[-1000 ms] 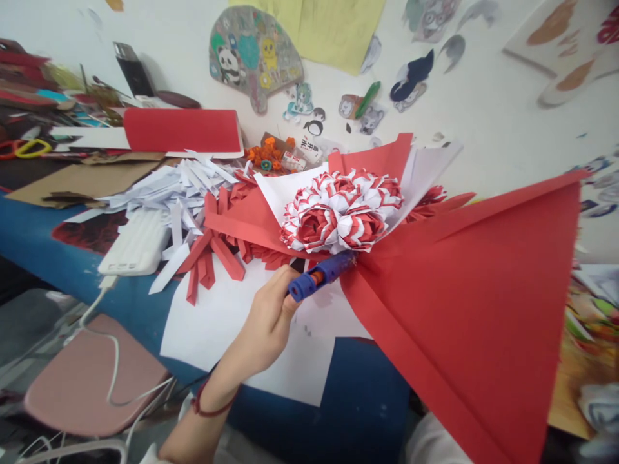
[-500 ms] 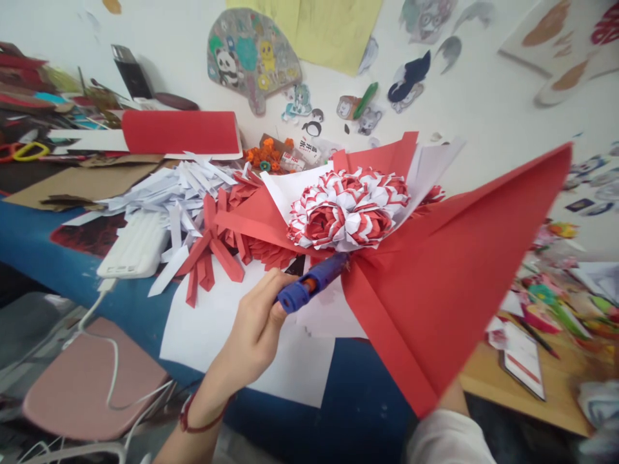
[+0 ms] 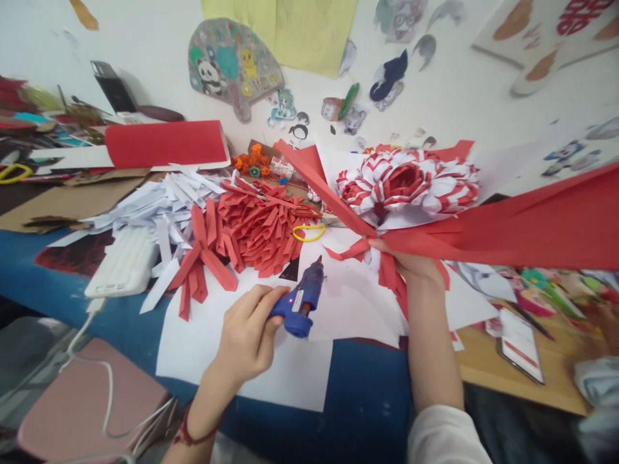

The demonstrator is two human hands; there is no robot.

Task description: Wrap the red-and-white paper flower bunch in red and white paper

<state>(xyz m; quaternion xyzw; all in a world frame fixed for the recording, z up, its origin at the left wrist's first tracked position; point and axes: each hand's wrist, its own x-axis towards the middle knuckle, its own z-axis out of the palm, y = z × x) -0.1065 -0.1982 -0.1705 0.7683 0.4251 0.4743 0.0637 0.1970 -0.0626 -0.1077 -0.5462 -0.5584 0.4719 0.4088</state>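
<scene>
My left hand is wrapped round the handle of a blue glue gun, whose tip points up over white paper. Further right, my right hand grips the gathered base of a paper bouquet. Its flowers are red and white, and a large red paper sheet spreads from it to the right. A narrower red flap rises on the bouquet's left side. The glue gun and the bouquet are apart. Part of my right hand's fingers is hidden behind the red paper.
Red folded strips and white strips lie in heaps at the left centre, near yellow-handled scissors. A white power bank with a cable sits by the blue table's edge. A phone lies on the wooden surface at right.
The bouquet has turned and moved right, bringing my right hand into view. My left hand has drawn the glue gun away from the bouquet's base, uncovering the red strips and scissors.
</scene>
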